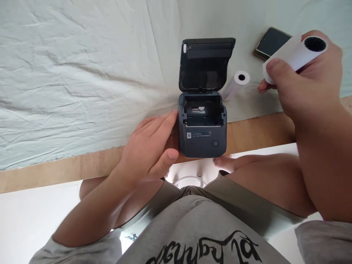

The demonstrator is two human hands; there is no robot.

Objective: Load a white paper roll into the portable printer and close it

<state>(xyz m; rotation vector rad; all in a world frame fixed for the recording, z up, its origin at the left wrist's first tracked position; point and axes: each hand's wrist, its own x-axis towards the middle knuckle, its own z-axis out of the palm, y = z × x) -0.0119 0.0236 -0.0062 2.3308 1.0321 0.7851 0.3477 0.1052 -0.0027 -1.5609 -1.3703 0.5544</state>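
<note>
One printer, lid up, at the surface's near edge; left hand open beside it, right hand clutching one of two rolls. One phone.

so my right hand has a white paper roll, left hand's beside the open label printer, second roll behind it.

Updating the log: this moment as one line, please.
left hand: beside printer | right hand: holding white roll | printer: lid open, bay empty | second roll: right of lid | phone: on cloth
</note>
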